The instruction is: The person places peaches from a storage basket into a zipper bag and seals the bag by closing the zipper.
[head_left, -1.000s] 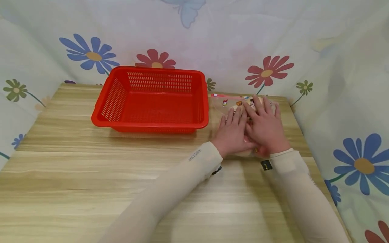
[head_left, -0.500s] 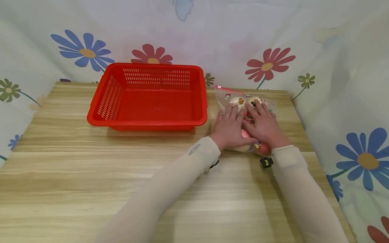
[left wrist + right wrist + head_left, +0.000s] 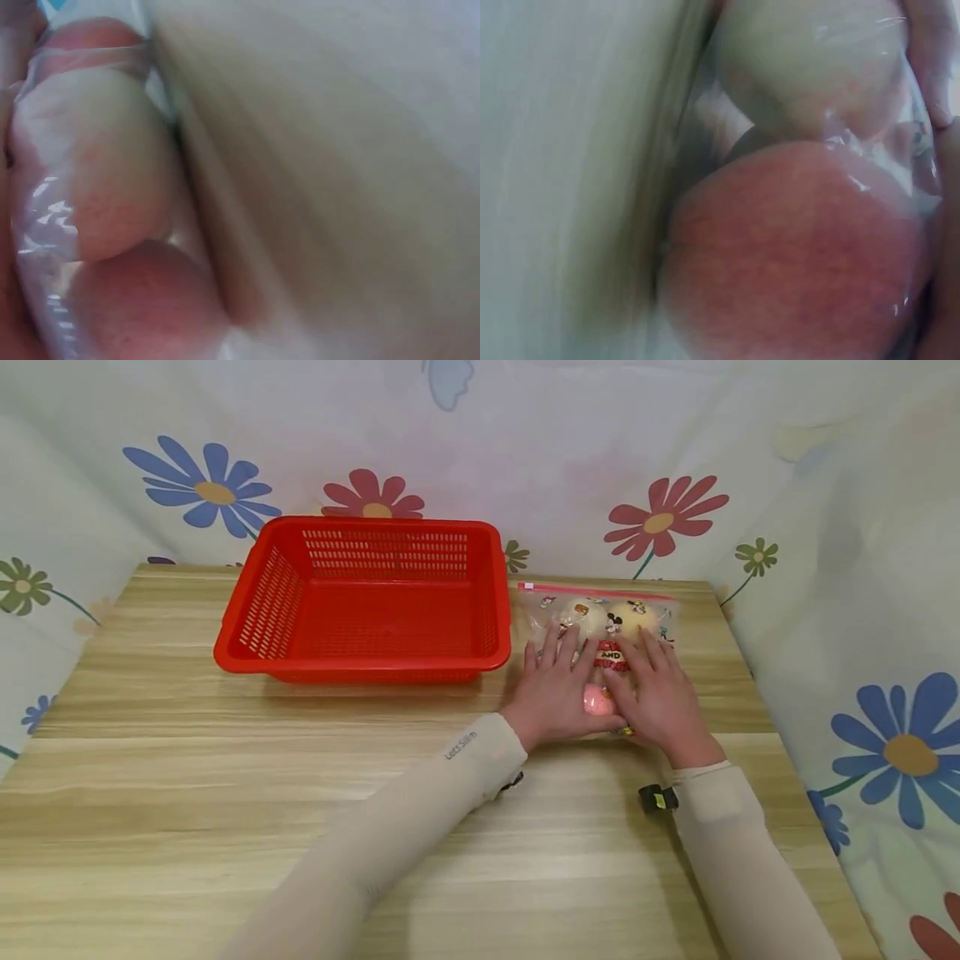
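Note:
A clear zip bag point(image 3: 611, 653) with cartoon prints and a pink slider strip point(image 3: 600, 591) lies on the table, right of the basket. Inside are several round fruits that look like peaches; two pale ones point(image 3: 587, 617) sit near the zip, and a pink one point(image 3: 598, 699) shows between the hands. My left hand point(image 3: 553, 697) rests on the bag's left side with fingers spread. My right hand point(image 3: 665, 703) lies flat on its right side. Close up, a pale peach point(image 3: 112, 165) shows through the plastic in the left wrist view, and a reddish peach point(image 3: 795, 247) in the right wrist view.
A red plastic basket point(image 3: 360, 668) with slotted walls stands left of the bag, close to it. The wooden table point(image 3: 187, 793) ends at a flowered cloth backdrop point(image 3: 540, 435), which also hangs along both sides.
Both hands have slid back toward me, uncovering the pale fruits and printed lettering. The bag's zip edge was tilted half a second ago and now lies nearly level.

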Demonstrator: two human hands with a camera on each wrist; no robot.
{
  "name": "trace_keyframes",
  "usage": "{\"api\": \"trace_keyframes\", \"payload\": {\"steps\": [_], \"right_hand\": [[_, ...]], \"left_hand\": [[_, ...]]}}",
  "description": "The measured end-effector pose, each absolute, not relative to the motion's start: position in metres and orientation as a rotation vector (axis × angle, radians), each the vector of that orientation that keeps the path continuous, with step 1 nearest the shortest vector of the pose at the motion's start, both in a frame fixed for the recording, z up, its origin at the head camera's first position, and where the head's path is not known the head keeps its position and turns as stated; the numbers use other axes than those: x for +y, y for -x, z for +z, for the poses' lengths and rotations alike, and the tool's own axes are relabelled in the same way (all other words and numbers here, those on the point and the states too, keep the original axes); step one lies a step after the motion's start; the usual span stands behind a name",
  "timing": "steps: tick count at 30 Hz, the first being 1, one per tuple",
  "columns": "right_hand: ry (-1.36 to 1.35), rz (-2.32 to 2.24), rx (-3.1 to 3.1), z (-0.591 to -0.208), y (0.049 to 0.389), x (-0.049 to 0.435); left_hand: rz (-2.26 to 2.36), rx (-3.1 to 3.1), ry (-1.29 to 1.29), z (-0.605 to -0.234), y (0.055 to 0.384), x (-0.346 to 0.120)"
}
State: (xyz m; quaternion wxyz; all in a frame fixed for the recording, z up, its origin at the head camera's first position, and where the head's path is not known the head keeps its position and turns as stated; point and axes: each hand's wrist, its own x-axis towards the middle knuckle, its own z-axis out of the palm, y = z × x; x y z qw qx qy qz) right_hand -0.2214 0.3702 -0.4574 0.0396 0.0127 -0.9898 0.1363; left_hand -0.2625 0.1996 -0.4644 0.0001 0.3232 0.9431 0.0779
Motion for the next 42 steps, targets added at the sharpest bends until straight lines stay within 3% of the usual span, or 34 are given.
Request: {"api": "trace_keyframes", "payload": {"steps": [12, 31, 42], "right_hand": [[-0.103, 0.463, -3.085, -0.451, 0.246, 0.381], [-0.091, 0.492, -3.163, -0.446, 0.244, 0.381], [-0.102, 0.385, -3.09, -0.429, 0.241, 0.372]], "left_hand": [[0.187, 3.005, -0.913, -0.461, 0.273, 0.212], [0.225, 2.892, -0.909, -0.447, 0.272, 0.202], [0.223, 2.924, -1.004, -0.421, 0.268, 0.191]]}}
